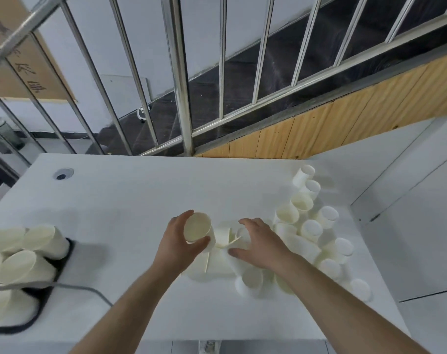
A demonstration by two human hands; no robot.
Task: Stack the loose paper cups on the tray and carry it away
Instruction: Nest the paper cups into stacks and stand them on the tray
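My left hand (177,242) grips a white paper cup (197,227) at the middle of the white table (130,200), its mouth tilted up toward me. My right hand (259,242) reaches over the near edge of a heap of loose paper cups (310,227), fingers curled around a cup (243,235) that is mostly hidden under them. Many cups lie on their sides to the right. At the far left a dark tray (64,254) carries several stacks of cups (42,241) lying sideways.
A round grommet hole (63,173) sits in the table's far left. A steel railing (181,80) rises right behind the table. A white cabinet wall (409,218) borders the right side. The table's near edge runs just below my forearms.
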